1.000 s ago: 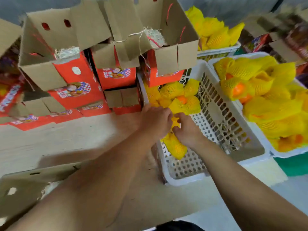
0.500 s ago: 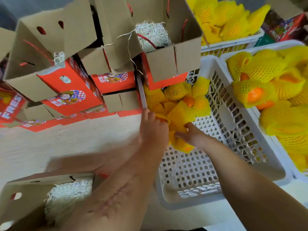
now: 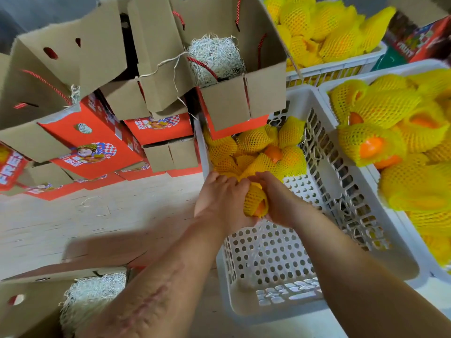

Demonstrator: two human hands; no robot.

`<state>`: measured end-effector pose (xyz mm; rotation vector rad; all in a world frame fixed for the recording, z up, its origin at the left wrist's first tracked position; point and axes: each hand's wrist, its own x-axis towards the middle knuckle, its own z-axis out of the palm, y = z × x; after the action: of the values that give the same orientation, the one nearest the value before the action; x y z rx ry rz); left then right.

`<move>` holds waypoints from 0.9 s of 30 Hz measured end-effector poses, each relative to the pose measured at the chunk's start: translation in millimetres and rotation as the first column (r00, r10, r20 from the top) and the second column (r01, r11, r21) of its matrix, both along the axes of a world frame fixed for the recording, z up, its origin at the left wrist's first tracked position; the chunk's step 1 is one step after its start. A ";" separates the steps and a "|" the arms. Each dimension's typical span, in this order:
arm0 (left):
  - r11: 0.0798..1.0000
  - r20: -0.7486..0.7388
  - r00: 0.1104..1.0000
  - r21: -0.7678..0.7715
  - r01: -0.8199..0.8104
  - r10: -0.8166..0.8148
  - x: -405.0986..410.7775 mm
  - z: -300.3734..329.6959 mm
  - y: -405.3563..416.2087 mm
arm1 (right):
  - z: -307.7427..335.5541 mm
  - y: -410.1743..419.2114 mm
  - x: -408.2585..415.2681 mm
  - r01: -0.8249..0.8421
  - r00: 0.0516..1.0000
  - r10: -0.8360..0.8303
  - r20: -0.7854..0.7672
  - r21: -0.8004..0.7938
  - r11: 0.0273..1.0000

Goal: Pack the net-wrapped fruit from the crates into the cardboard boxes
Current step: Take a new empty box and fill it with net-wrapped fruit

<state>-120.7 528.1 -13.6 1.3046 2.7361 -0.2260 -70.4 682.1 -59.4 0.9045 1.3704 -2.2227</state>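
Fingers (image 3: 229,184) of both hands curl round 1 net-wrapped fruit (image 3: 255,203), lifting it above the white crate (image 3: 268,311) for packing.

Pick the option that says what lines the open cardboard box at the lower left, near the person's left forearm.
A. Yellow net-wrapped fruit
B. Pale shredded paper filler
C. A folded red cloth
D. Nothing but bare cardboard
B: the open cardboard box at the lower left holds a wad of pale shredded paper filler, with no fruit in it yet; both hands, left hand and right hand, hold a net-wrapped fruit over the white crate.
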 end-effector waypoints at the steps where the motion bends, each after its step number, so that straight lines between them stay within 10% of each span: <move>1: 1.000 -0.003 1.000 0.014 -0.012 0.012 0.6 0.4 0.2 | 1.6 -3.5 -0.3 0.047 0.999 -0.046 0.009 -0.019 0.999; 18: 0.989 0.059 0.997 0.134 -0.055 0.048 -0.1 1.8 -0.7 | -3.8 -0.6 -4.4 0.139 0.978 -0.175 0.116 0.269 0.953; 22: 0.971 0.087 0.993 0.220 -0.091 0.074 3.2 1.3 -2.6 | -24.5 7.0 9.0 -0.084 0.990 0.143 0.015 0.867 0.492; 27: 0.969 0.083 0.993 0.226 -0.096 0.079 5.1 1.5 -2.2 | -56.2 -15.6 23.1 -0.384 0.863 0.445 0.237 0.882 0.275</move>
<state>-115.6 525.9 -12.1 1.2093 2.8143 0.1481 -47.3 666.4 -115.6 0.5972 2.5804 -0.9276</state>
